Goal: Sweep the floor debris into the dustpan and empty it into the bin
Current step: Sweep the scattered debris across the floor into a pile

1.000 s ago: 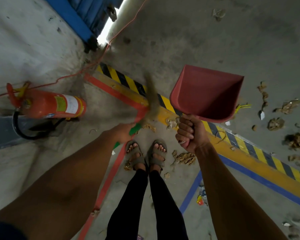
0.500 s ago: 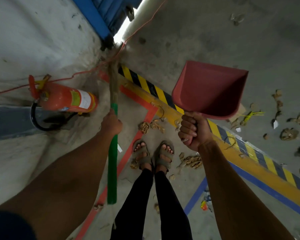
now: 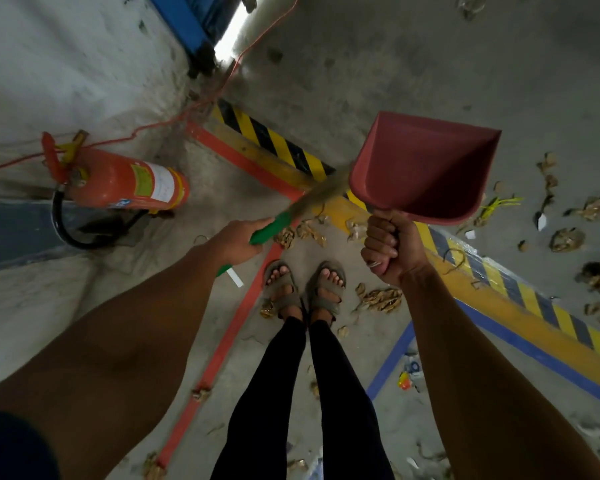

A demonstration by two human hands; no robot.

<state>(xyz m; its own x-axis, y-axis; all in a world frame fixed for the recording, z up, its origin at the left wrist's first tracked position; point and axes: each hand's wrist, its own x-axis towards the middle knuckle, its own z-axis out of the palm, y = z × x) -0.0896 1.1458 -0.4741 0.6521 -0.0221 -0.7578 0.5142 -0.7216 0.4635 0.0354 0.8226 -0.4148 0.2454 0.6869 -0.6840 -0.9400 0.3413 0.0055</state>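
The left hand (image 3: 234,239) grips the green handle of the broom (image 3: 293,213), fingers curled round it; the blurred bristle end extends up and to the right of those fingers and reaches the lower left edge of the dustpan (image 3: 426,168). The right hand (image 3: 388,249) holds the dustpan by its handle (the handle itself is hidden inside the closed fist), fingers (image 3: 378,244) wrapped tightly. The red dustpan is raised above the floor (image 3: 395,64), its open mouth pointing up and away from the right fingers; its interior appears empty.

Debris (image 3: 307,233) lies on the floor between the two sets of fingers, just below the broom head. More debris (image 3: 378,299) lies below the right fingers, beside the sandalled feet (image 3: 303,289). Further scraps (image 3: 567,239) are scattered well to the right of the dustpan, beyond the yellow-and-black hazard strip (image 3: 278,143). A red fire extinguisher (image 3: 125,180) lies to the left of the left fingers. No bin is in view.
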